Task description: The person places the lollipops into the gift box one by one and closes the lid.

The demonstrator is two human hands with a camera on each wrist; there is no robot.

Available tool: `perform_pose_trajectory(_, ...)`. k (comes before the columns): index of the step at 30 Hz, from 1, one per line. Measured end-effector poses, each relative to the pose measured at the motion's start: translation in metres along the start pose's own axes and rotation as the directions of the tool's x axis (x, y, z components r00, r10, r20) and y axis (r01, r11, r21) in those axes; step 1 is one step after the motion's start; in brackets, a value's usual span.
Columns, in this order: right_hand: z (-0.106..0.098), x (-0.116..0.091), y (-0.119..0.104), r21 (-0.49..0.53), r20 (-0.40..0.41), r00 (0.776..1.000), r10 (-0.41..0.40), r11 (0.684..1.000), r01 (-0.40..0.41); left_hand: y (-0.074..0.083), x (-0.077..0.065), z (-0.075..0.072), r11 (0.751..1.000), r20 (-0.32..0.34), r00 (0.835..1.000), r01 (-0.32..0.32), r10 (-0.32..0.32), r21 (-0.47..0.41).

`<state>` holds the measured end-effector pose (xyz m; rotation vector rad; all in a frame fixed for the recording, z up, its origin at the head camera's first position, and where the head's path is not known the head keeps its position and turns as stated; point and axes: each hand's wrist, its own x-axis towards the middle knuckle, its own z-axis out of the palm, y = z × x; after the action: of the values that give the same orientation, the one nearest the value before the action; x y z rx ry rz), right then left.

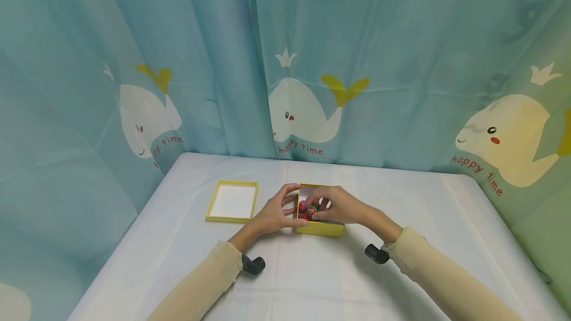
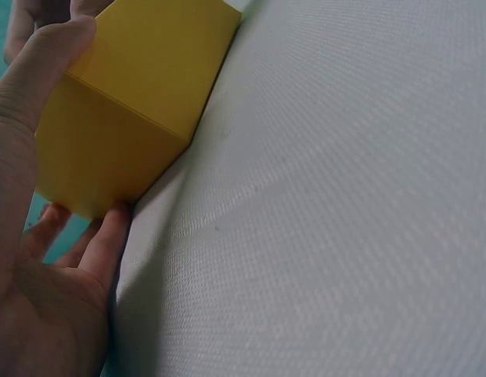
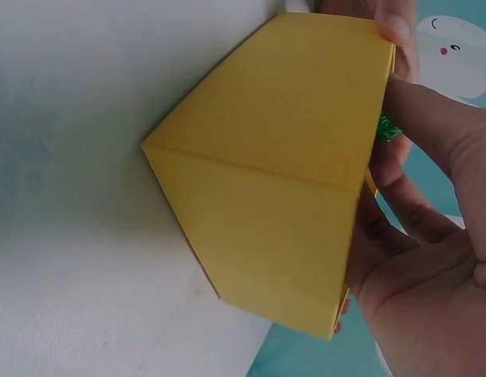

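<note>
A yellow box with a white inside stands without its lid on the table, several round candies in shiny red and pink wrappers inside. My left hand grips the box's left end, its thumb at the near corner and its fingers spread along the far part. From the right, my right hand reaches in over the rim. Its thumb and fingers pinch a round candy with a red and green wrapper. In the right wrist view, only a bit of green wrapper shows between thumb and fingers, the rest hidden by the box wall.
To the left of the box lies a shallow yellow-rimmed lid, its white inside facing up. A pale cloth covers the table. Behind the table and along its sides hangs a blue-green curtain printed with whales.
</note>
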<state>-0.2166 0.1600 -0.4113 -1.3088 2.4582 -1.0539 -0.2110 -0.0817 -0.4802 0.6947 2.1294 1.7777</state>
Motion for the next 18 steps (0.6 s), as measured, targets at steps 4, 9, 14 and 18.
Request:
perform_pose_trajectory(4, 0.0022, 0.0013, -0.0005, -0.022, -0.013, 1.0, -0.013, 1.0, 0.013, 0.0001, 0.0002, -0.0002, 1.0, 0.003, 1.0, -0.006, 0.006, -0.01)
perform_pose_trajectory(9, 0.0035, 0.0016, 0.0009, -0.04, -0.026, 1.0, -0.012, 0.999, 0.011, 0.0004, 0.0004, -0.0003, 1.0, 0.003, 1.0, -0.014, 0.014, -0.01)
perform_pose_trajectory(14, 0.0029, 0.0004, 0.0018, -0.027, -0.021, 1.0, -0.005, 1.0, 0.005, -0.001, 0.0011, -0.0005, 1.0, 0.004, 1.0, -0.012, 0.012, -0.008)
perform_pose_trajectory(18, 0.0017, -0.001, 0.001, -0.004, -0.001, 1.0, 0.006, 1.0, -0.006, -0.0014, 0.0004, -0.0005, 1.0, 0.003, 1.0, -0.007, 0.007, 0.0)
